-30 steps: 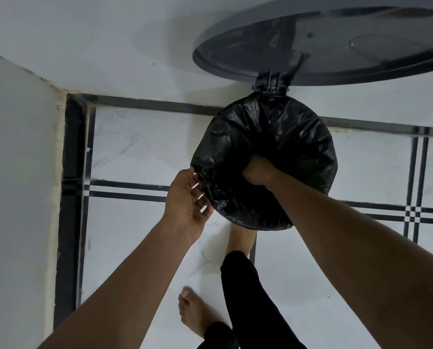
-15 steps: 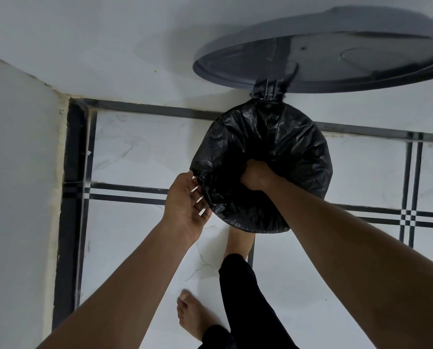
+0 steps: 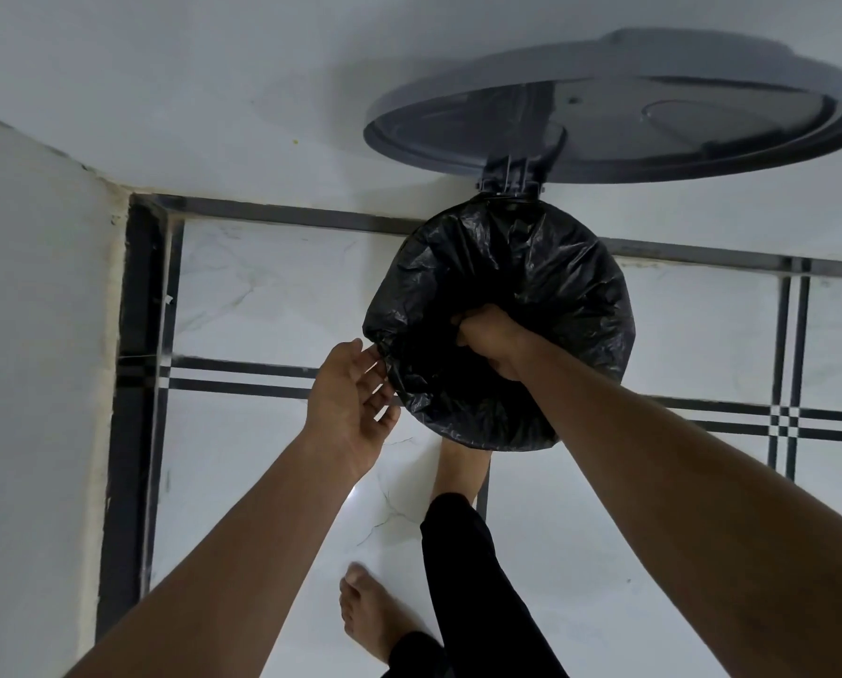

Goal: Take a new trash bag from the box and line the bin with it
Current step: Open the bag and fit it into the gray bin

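Observation:
A black trash bag [image 3: 561, 281] is stretched over the round mouth of a pedal bin, which it hides completely. The bin's grey lid [image 3: 654, 134] stands open behind it on its hinge [image 3: 509, 184]. My right hand [image 3: 490, 340] is inside the mouth, its fingers curled in a fist round a fold of the bag's plastic. My left hand [image 3: 353, 396] is at the bag's left edge, palm up and fingers spread, with the fingertips just touching the gathered rim. No bag box is in view.
The bin stands on a white marble floor with black inlay lines, close to a white back wall. Another white wall [image 3: 32, 335] runs along the left. One bare foot [image 3: 460, 469] is under the bin's front and the other [image 3: 370, 614] stands behind it.
My left hand's fingers have uncurled from the bag's left rim and now lie spread against it. My right fist has stayed in the bag's mouth.

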